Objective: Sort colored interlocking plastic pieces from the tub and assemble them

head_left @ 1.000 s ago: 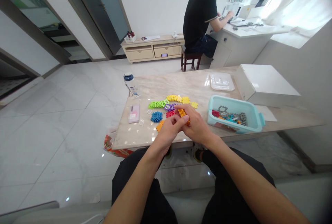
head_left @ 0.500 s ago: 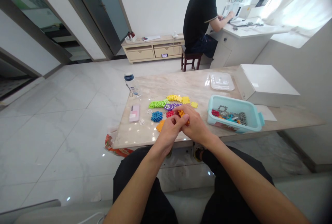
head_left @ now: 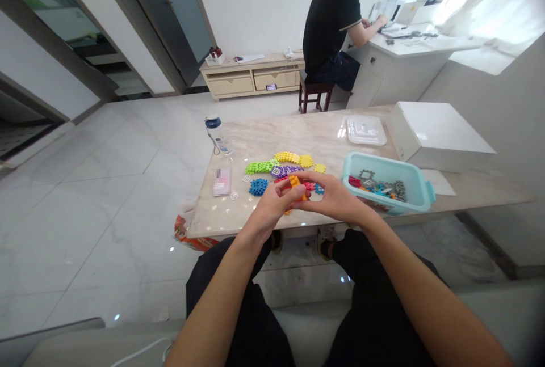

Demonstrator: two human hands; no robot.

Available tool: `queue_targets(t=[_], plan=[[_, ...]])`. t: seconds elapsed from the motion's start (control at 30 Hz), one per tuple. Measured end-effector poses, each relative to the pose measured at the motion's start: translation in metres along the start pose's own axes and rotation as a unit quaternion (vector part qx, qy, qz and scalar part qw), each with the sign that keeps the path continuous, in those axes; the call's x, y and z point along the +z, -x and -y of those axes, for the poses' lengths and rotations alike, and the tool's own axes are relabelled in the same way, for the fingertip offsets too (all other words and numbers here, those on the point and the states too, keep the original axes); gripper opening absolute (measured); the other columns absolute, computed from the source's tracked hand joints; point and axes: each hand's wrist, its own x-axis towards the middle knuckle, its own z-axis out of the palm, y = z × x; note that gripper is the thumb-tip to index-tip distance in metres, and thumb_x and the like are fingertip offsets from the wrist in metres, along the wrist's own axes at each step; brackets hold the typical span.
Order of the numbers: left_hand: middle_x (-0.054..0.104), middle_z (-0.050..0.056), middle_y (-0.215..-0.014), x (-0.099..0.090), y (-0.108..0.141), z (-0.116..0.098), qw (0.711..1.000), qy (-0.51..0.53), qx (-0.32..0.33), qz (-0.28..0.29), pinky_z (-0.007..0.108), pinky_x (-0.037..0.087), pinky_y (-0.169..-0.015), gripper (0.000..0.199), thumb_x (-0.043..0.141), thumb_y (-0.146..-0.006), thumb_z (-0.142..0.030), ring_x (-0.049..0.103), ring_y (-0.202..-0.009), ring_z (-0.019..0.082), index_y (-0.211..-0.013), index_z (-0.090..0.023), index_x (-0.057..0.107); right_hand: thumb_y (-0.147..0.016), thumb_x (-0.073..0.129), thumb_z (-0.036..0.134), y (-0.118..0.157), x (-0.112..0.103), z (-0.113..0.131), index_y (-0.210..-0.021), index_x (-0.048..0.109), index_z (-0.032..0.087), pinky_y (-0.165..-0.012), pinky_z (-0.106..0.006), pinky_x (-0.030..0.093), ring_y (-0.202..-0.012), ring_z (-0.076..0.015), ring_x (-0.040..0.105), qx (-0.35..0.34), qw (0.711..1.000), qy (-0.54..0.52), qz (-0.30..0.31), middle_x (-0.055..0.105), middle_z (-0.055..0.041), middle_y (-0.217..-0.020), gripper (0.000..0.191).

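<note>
Your left hand (head_left: 272, 201) pinches the orange pieces (head_left: 294, 181) above the near side of the table (head_left: 238, 216), and your right hand (head_left: 334, 195) holds them from the other side, thumb and fingers parted around them. Just beyond lie purple pieces (head_left: 280, 171), then green pieces (head_left: 261, 167) and yellow pieces (head_left: 286, 157). Blue pieces (head_left: 258, 187) sit to your left; a turquoise bin (head_left: 415, 186) stands to your right.

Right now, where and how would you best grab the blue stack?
I'd pinch the blue stack across its notched outer edges, coming from the near side with the left hand once free of the orange pieces. It looks low and compact; the green row lies just beyond, white cards to its left.
</note>
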Motion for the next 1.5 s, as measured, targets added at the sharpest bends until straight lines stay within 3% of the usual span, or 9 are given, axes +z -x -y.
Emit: queue_targets(t=[0.3,0.47,0.7,0.9,1.1,1.33,1.5], plan=[[0.080,0.012,-0.105,0.000,0.001,0.004,1.000,0.000,-0.008,-0.004,0.035,0.058,-0.093,0.054,0.085,-0.087,-0.064,0.075,-0.098,0.024,-0.111,-0.015,0.082,-0.081,0.096,0.041,-0.001,0.005,-0.011,-0.137,0.073,0.024,-0.111,-0.047,0.061,-0.120,-0.0290,0.076,-0.007,0.998,0.026,-0.065,0.079,-0.0101,-0.130,0.064],[0.081,0.013,-0.109,-0.001,0.002,0.000,1.000,0.003,-0.006,0.016,0.037,0.057,-0.099,0.050,0.090,-0.084,-0.058,0.075,-0.110,0.028,-0.110,-0.017,0.083,-0.084,0.094,0.036,0.000,0.006,-0.008,-0.135,0.071,0.023,-0.107,-0.043,0.062,-0.119,-0.0267,0.076,-0.011,0.999,0.025,-0.045,0.078,-0.0095,-0.130,0.058],[0.079,0.011,-0.103,-0.009,-0.001,0.006,0.999,-0.048,0.000,-0.004,0.035,0.057,-0.090,0.048,0.086,-0.086,-0.060,0.073,-0.094,0.024,-0.106,-0.016,0.082,-0.088,0.090,0.042,0.002,0.002,-0.006,-0.146,0.066,0.025,-0.103,-0.040,0.064,-0.117,-0.0257,0.077,-0.026,1.000,0.004,-0.006,0.077,-0.0092,-0.133,0.065],[0.079,0.010,-0.103,-0.006,-0.002,0.007,0.999,-0.053,-0.001,0.007,0.033,0.055,-0.089,0.047,0.085,-0.086,-0.062,0.073,-0.094,0.023,-0.103,-0.018,0.082,-0.084,0.093,0.045,0.003,0.000,-0.003,-0.128,0.076,0.022,-0.096,-0.040,0.064,-0.106,-0.0273,0.079,-0.013,0.998,0.054,-0.029,0.082,-0.0076,-0.118,0.052],[0.079,0.009,-0.107,-0.007,0.002,0.006,0.997,-0.074,0.009,0.010,0.031,0.053,-0.087,0.048,0.085,-0.087,-0.059,0.072,-0.101,0.025,-0.116,-0.020,0.082,-0.087,0.090,0.040,0.003,0.001,-0.002,-0.128,0.078,0.024,-0.091,-0.036,0.064,-0.105,-0.0254,0.079,-0.030,0.998,0.049,-0.016,0.082,-0.0060,-0.119,0.046],[0.080,0.015,-0.120,-0.002,0.008,0.000,0.998,-0.048,0.020,0.018,0.036,0.056,-0.095,0.059,0.091,-0.082,-0.056,0.074,-0.115,0.032,-0.125,-0.017,0.080,-0.084,0.086,0.025,0.003,0.004,-0.006,-0.139,0.074,0.026,-0.102,-0.039,0.061,-0.112,-0.0256,0.078,-0.049,0.995,0.085,-0.017,0.081,-0.0058,-0.127,0.056],[0.082,0.014,-0.111,-0.003,0.010,-0.003,0.997,-0.072,0.009,0.037,0.037,0.057,-0.097,0.056,0.092,-0.081,-0.056,0.076,-0.109,0.030,-0.117,-0.015,0.081,-0.085,0.083,0.017,0.002,0.012,-0.012,-0.144,0.071,0.028,-0.108,-0.041,0.058,-0.123,-0.0262,0.075,-0.117,0.987,0.104,-0.020,0.077,-0.0073,-0.136,0.061]])
